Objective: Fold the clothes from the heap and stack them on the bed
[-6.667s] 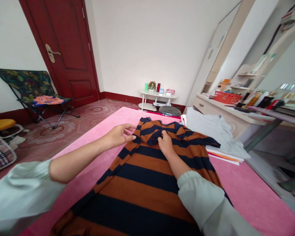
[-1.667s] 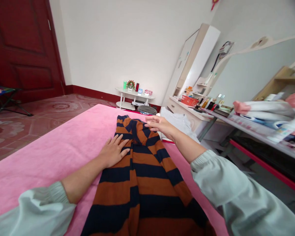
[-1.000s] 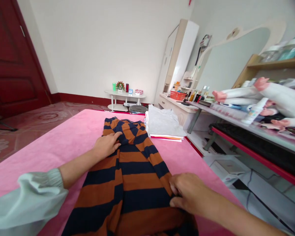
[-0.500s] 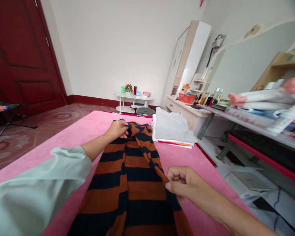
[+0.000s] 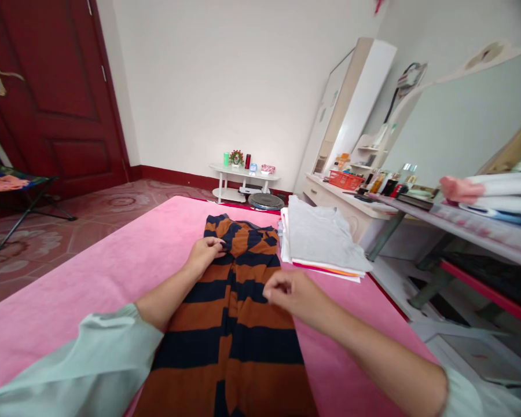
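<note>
A long shirt striped in rust-orange and navy (image 5: pixel 260 344) lies lengthwise in front of me, its collar end bunched at the far side. Fabric is folded inward along its middle. My left hand (image 5: pixel 203 255) pinches the cloth at the shirt's upper left side. Over the right side of the shirt hovers my right hand (image 5: pixel 289 291), fingers curled in, with no cloth visible in them. Beneath the shirt is a pink bed cover (image 5: pixel 156 249).
A stack of folded clothes, a grey one on top (image 5: pixel 323 231), sits right of the shirt. Beyond the bed stands a small white table (image 5: pixel 243 169). On the right are a dresser with a red basket (image 5: pixel 345 180) and a cluttered desk (image 5: pixel 451 217).
My right hand has let go of the shirt's right edge, now folded inward, and moved up and left. My left hand has come slightly nearer. The view has swung left.
</note>
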The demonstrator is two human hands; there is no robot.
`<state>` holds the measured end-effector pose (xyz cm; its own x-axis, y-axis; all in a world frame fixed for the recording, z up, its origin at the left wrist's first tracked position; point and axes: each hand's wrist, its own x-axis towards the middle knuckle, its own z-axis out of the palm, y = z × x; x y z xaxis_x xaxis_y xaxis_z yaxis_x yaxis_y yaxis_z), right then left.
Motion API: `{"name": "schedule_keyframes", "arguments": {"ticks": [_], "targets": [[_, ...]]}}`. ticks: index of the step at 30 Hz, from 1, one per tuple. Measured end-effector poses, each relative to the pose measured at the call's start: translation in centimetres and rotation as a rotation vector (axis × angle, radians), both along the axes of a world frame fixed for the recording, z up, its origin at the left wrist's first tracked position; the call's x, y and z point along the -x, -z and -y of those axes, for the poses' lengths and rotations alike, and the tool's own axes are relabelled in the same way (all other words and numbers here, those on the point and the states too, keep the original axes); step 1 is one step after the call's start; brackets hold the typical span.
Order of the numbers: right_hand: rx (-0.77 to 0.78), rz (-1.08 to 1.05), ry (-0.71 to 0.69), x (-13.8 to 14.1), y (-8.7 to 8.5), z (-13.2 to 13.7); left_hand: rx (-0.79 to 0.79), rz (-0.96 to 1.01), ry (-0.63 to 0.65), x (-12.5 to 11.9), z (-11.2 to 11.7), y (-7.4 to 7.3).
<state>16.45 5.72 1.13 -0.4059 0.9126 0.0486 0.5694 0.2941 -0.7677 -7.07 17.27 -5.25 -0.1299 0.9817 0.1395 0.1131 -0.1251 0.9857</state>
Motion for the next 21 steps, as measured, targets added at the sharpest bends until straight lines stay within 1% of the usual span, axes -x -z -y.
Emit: {"name": "schedule_keyframes", "arguments": {"ticks": [2,4,6,7,9,10,12,14,15,18,21], "targets": [[-0.211,0.003,0.115,-0.5,-0.2,-5.1,-0.03,-0.029,0.016,0.0,0.2,0.5],[-0.301,0.001,0.242,-0.7,-0.2,-9.9,-0.083,-0.117,0.037,-0.2,0.3,0.8],[-0.318,0.015,0.348,-0.1,0.0,-13.6,-0.143,-0.232,0.057,-0.4,0.5,1.0],[-0.316,0.04,0.369,0.4,0.2,-15.1,-0.171,-0.283,0.064,-0.5,0.6,1.1],[-0.308,0.11,0.349,1.8,0.7,-17.1,-0.217,-0.357,0.087,-0.7,0.9,1.1],[-0.307,0.144,0.325,2.6,0.9,-17.8,-0.253,-0.425,0.113,-0.9,1.1,1.0],[-0.305,0.214,0.28,4.1,1.5,-18.6,-0.351,-0.627,0.172,-1.1,1.6,0.9],[-0.299,0.29,0.258,5.3,2.0,-19.0,-0.453,-0.844,0.217,-1.3,2.1,0.6],[-0.294,0.331,0.257,5.8,2.3,-19.0,-0.488,-0.92,0.227,-1.3,2.2,0.5],[-0.278,0.425,0.29,6.4,3.0,-18.7,-0.531,-0.993,0.242,-1.4,2.6,0.3],[-0.317,0.499,0.374,6.3,3.7,-17.9,-0.556,-1.036,0.26,-1.5,2.7,0.1]]}}
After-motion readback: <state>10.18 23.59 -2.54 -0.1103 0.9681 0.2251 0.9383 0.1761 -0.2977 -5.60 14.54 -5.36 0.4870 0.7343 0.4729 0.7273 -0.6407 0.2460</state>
